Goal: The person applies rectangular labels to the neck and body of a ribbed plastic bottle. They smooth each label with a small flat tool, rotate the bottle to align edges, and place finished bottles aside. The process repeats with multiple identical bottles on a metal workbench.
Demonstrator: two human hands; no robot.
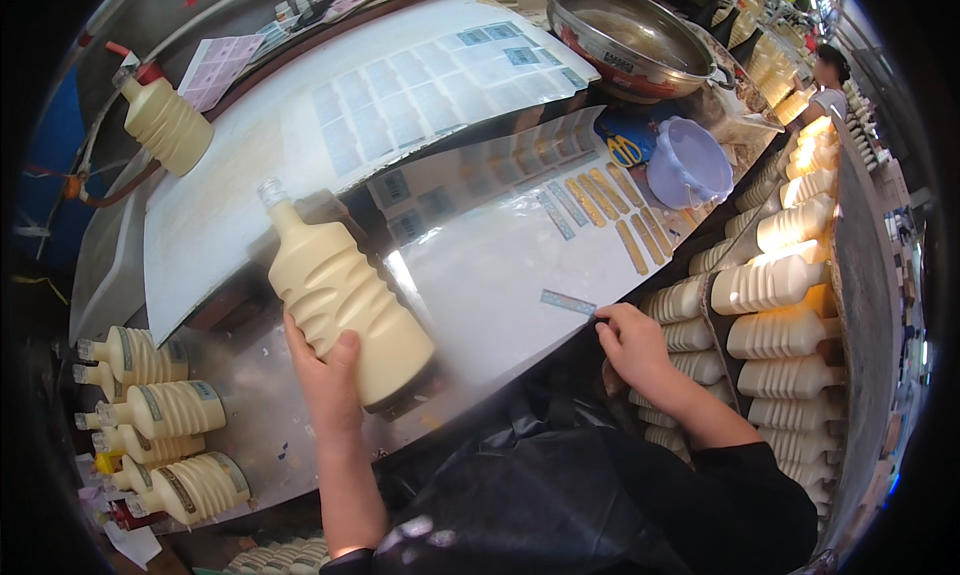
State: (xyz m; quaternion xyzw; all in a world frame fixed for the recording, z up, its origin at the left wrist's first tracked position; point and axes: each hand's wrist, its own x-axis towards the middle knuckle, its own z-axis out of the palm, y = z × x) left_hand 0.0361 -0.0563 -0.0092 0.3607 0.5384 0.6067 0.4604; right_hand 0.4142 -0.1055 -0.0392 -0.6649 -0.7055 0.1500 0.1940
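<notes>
My left hand [328,375] is wrapped round a cream ribbed bottle [345,290], tilted with its clear neck toward the far left. The bottle's dark base points toward me over the table. Farther right, my right hand [640,350] pinches one end of a narrow blue-grey label strip [566,301] between thumb and fingertips. The strip lies at or just above the white work surface [490,285]; I cannot tell if it touches. Beyond it are several gold strips [600,200] in rows, with blue-grey strips beside them.
At left lie several labelled bottles [175,410]; another bottle [170,125] leans at the far left. A raised white board [250,165] carries label sheets. A lilac bucket [690,165], yellow-handled scissors [627,152] and a large metal pan [630,35] stand far right. Bottle racks [775,285] line the right.
</notes>
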